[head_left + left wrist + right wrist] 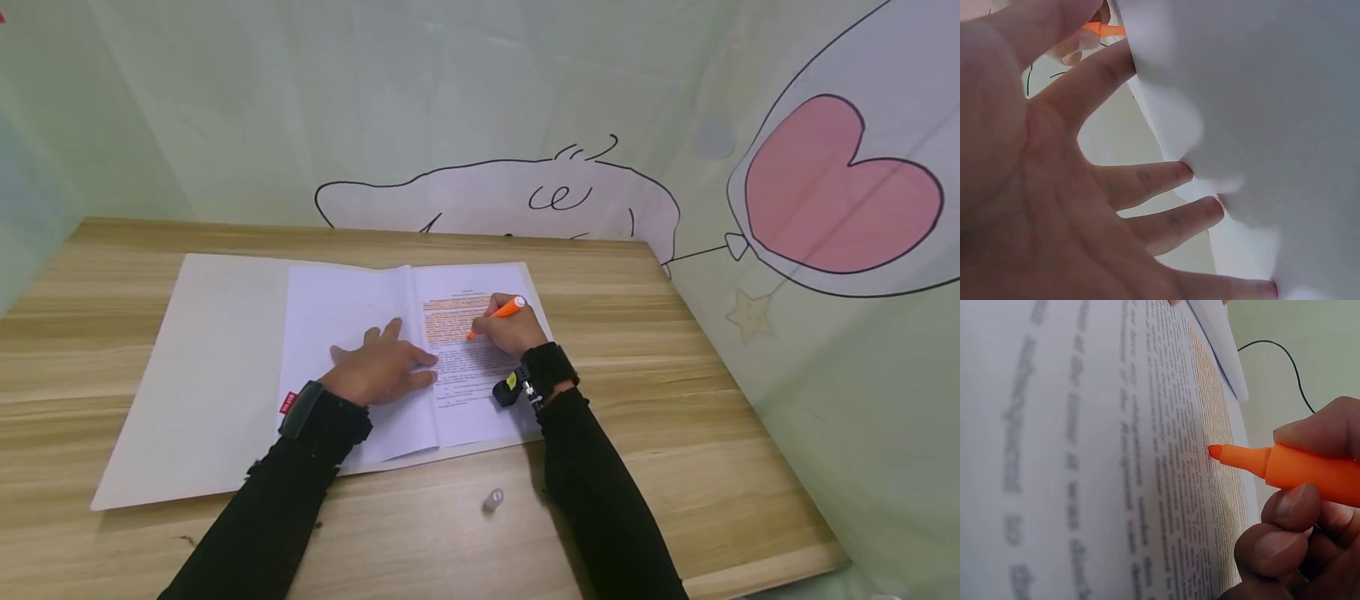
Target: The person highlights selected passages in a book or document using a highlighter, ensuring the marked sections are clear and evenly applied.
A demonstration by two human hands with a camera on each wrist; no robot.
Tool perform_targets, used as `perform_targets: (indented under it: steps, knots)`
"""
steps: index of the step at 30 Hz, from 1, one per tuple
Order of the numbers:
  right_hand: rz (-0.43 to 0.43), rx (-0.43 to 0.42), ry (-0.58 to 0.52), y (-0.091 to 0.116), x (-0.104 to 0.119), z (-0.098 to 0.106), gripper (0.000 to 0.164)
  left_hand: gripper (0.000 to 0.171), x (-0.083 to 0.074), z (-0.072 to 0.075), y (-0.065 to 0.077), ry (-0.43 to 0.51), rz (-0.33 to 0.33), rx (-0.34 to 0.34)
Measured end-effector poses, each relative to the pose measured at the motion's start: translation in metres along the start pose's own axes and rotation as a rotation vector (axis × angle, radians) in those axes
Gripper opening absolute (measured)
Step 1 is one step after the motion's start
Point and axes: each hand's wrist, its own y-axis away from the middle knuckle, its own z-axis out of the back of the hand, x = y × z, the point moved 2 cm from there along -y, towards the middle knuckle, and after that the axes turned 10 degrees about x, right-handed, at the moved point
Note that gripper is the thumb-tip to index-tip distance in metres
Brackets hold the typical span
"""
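Observation:
An open booklet point(360, 300) lies on the table, its right page point(480, 417) printed with lines of text. Orange highlighting point(444, 321) covers the upper lines of that page. My right hand point(517, 332) pinches an orange highlighter point(1310, 472) between thumb and fingers, its tip right at the text beside the coloured lines. With fingers spread, my left hand point(382, 367) rests on the blank left page point(337, 304), thumb and index finger reaching to the fold. In the left wrist view its fingertips point(1210, 209) press on the white paper.
A small pale cap point(492, 500) lies on the wooden table point(420, 533) in front of the booklet. The wide pale cover point(195, 375) spreads out to the left. Behind the table hangs a curtain point(225, 108) with drawn figures.

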Motion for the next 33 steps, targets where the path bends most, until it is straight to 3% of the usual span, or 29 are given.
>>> perform_targets:
  steps: [22,33]
  knots:
    - [-0.010,0.010,-0.013,-0.002,-0.005,0.006,0.028,0.041,0.001,0.000,0.000,-0.003,0.003,0.000]
    - [-0.059,0.014,0.020,-0.001,-0.007,0.012,0.027,0.041,0.000,0.000,0.001,-0.004,-0.006,-0.010]
